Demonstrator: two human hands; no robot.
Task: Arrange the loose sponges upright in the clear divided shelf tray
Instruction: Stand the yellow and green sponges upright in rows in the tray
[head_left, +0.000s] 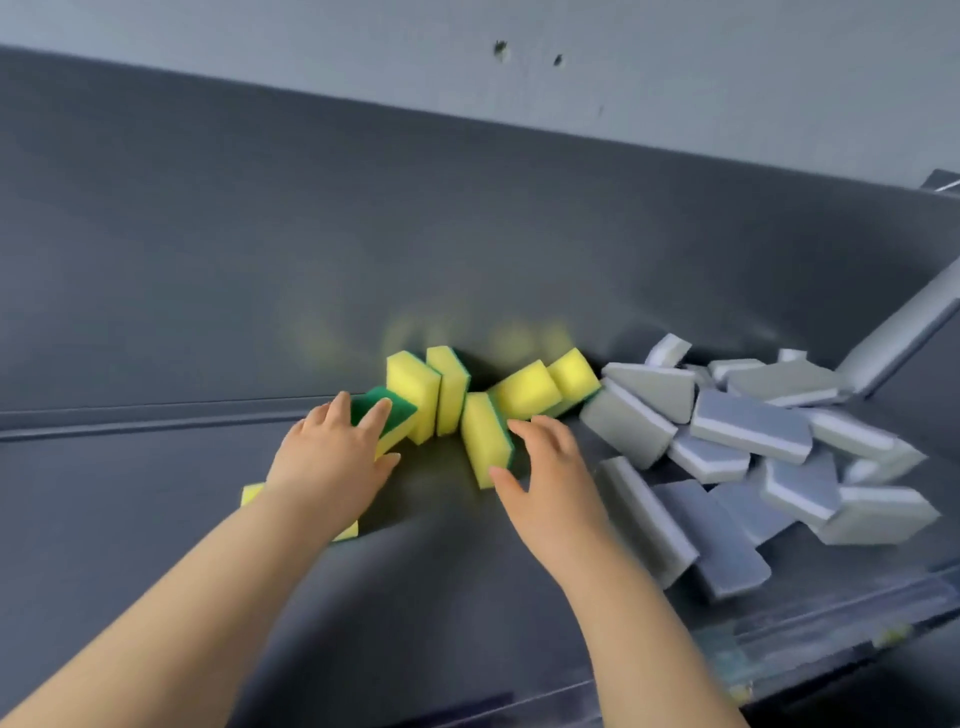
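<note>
Left hand (332, 457) laid with fingers spread on a green-topped sponge (387, 415), right hand (545, 467) loosely opened against a leaning yellow sponge (485, 439), grey sponges (748, 431) heaped at three o'clock, tray wall (831, 623) glimpsed at five o'clock.

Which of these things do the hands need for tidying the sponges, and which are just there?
For the job:
yellow-green sponges
grey sponges
clear tray front edge
left hand, fingers resting on a green-topped sponge
right hand, beside a leaning sponge

Just there:
dark shelf back
pale wall
</note>
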